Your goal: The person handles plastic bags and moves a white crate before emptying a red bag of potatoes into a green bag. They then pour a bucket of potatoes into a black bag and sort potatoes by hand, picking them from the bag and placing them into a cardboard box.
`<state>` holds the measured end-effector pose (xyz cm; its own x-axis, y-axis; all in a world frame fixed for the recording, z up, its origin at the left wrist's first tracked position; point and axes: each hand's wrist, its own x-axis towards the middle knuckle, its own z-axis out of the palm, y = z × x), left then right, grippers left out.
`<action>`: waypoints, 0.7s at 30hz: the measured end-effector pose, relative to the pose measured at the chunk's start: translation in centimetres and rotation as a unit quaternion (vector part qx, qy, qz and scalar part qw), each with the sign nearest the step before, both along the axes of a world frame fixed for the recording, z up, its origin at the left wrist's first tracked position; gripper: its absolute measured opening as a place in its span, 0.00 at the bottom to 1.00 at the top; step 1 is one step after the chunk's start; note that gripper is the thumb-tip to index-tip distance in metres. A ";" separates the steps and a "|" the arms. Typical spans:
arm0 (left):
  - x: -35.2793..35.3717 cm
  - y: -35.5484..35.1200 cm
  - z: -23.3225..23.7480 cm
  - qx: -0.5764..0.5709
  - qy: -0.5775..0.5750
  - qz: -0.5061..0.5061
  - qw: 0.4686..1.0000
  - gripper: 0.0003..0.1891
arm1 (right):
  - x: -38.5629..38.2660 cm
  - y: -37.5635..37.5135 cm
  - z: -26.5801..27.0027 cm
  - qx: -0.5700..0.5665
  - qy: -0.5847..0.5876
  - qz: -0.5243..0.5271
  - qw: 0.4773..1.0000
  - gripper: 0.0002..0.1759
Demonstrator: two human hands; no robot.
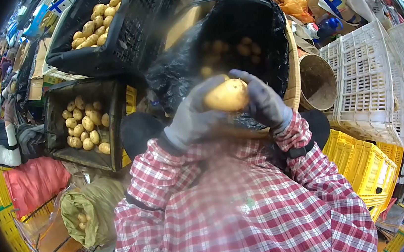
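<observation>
A large pale potato (228, 96) is held up between my two gloved hands, in front of my chest. My left hand (193, 111) wraps its left side, and my right hand (262, 98) grips it from the right with bent fingers. Part of a second potato may show just behind the top of it, but I cannot make that out clearly. Beyond my hands stands a box lined with black plastic (269, 18), with several potatoes (248, 48) lying in its shaded bottom.
To the left, a dark crate (56, 137) and a black crate (62, 57) hold several potatoes. A green sack (103, 202) and a red sack (39, 182) lie lower left. White crates (361, 78), a bucket (317, 83) and yellow crates (360, 162) stand right. Other people are at the edges.
</observation>
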<state>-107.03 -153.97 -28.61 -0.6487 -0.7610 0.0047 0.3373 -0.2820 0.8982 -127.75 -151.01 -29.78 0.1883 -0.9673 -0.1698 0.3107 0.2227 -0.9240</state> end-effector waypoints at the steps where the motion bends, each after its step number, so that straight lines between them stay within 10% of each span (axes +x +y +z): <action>1: 0.1 -0.5 0.7 -0.039 -0.039 -0.009 0.998 0.34 | 0.8 0.4 0.8 -0.033 0.025 0.012 0.999 0.22; 7: 5.7 -2.9 1.3 -0.078 -0.231 0.151 0.958 0.30 | -0.1 -8.5 -1.2 0.226 0.052 0.021 0.973 0.24; 12: 17.2 -8.8 0.4 -0.120 -0.316 0.390 0.857 0.29 | -6.3 -18.7 -21.5 0.174 0.428 -0.071 0.884 0.24; 18: 36.5 -7.4 -16.7 0.067 -0.398 0.536 0.742 0.30 | -2.8 -26.8 -26.6 0.289 0.600 -0.090 0.741 0.39; 21: 42.0 -5.5 -21.5 -0.026 -0.600 0.490 0.632 0.35 | -4.1 -28.9 -32.0 0.303 0.578 0.028 0.757 0.33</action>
